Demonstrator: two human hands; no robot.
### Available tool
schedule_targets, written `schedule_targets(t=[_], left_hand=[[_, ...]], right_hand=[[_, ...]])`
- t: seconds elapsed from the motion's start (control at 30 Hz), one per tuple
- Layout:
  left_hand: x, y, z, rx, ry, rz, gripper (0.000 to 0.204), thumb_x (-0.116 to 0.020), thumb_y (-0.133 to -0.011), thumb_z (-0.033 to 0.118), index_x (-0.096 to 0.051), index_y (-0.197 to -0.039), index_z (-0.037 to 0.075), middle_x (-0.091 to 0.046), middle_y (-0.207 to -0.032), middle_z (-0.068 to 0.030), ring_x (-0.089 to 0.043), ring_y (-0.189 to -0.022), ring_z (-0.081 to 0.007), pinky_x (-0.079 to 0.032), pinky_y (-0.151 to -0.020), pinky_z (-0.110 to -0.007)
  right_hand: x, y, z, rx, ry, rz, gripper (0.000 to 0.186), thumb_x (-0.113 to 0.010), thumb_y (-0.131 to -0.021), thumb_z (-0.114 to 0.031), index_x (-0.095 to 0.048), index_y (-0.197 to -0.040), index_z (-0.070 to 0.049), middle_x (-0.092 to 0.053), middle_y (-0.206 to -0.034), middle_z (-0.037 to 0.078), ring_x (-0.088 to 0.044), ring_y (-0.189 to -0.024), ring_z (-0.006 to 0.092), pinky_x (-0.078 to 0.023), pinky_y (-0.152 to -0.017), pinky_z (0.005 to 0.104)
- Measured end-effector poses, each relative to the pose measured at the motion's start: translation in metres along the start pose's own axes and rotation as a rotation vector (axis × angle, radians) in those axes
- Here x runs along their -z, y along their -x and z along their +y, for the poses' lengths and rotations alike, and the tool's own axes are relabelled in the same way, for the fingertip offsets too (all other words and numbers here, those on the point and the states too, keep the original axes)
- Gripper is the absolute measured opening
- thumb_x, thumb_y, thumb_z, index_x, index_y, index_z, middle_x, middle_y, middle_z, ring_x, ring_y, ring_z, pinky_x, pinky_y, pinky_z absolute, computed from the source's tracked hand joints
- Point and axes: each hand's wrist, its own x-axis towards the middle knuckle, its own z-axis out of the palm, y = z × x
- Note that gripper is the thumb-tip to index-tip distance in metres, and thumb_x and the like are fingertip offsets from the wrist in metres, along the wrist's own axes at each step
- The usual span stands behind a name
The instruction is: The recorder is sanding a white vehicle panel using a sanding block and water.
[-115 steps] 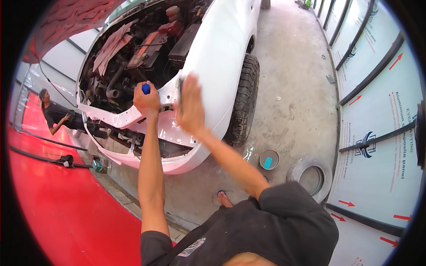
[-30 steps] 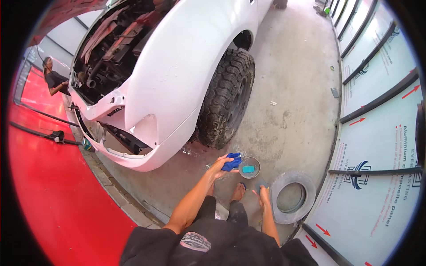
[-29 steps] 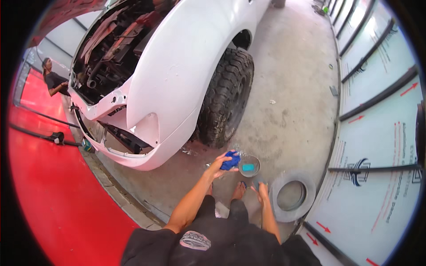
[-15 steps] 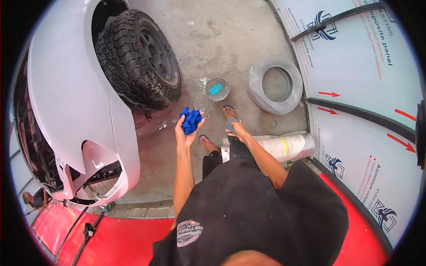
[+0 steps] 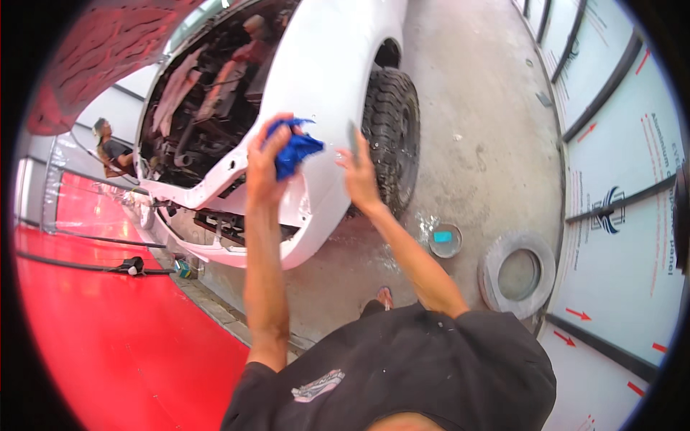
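My left hand (image 5: 266,165) is closed on a crumpled blue cloth (image 5: 295,149), raised in front of the white car's front corner. My right hand (image 5: 363,172) holds a thin grey pad (image 5: 353,140) upright between thumb and fingers, beside the white fender (image 5: 316,65); I cannot tell whether it touches it. The open engine bay (image 5: 201,93) lies behind my left hand, and the pink-white bumper edge (image 5: 287,253) runs below both hands. The knobbly front tire (image 5: 392,136) is to the right of my right hand.
A co-worker (image 5: 111,154) stands at the far left by the car. On the concrete floor (image 5: 489,93) are a round container (image 5: 445,249) with a teal block (image 5: 442,236) in it and a loose grey tire (image 5: 489,287). Red panels and white wall panels border the sides.
Since half a second ago, both hands, with cloth and pad, have risen from low over the floor to the fender's height. My view has swung back toward the engine bay.
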Motion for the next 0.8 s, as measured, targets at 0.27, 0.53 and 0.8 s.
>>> schedule_targets(t=[0.27, 0.53, 0.8], left_hand=[[0.031, -0.111, 0.013, -0.251, -1.387, 0.283, 0.045, -0.057, -0.097, 0.044, -0.075, -0.099, 0.002, -0.071, -0.096, -0.0286, -0.068, -0.095, -0.0483, -0.052, -0.085, -0.05], [0.113, -0.149, 0.025, -0.676, -1.501, 0.541, 0.05, -0.061, -0.097, 0.05, -0.073, -0.105, 0.002, -0.072, -0.103, -0.0236, -0.066, -0.102, -0.0428, -0.048, -0.092, -0.049], [0.119, -0.077, -0.058, -0.686, -1.35, 0.662, 0.02, -0.068, -0.094, 0.023, -0.067, -0.095, 0.003, -0.067, -0.091, -0.0164, -0.065, -0.086, -0.04, -0.052, -0.076, -0.048]], right_hand=[[-0.117, -0.038, 0.027, 0.576, 0.984, -0.068, 0.065, -0.047, -0.103, -0.026, -0.026, -0.155, 0.007, -0.021, -0.165, 0.027, -0.016, -0.155, 0.0388, -0.012, -0.126, 0.054], [-0.101, -0.069, 0.032, 0.738, 0.907, -0.018, 0.074, -0.05, -0.101, -0.024, -0.017, -0.157, 0.01, -0.017, -0.166, 0.028, -0.016, -0.154, 0.044, -0.011, -0.126, 0.0545], [-0.082, -0.162, -0.017, 0.709, 1.104, 0.075, 0.065, -0.043, -0.105, -0.028, -0.025, -0.155, 0.01, -0.022, -0.165, 0.026, -0.02, -0.154, 0.0401, -0.015, -0.125, 0.0514]])
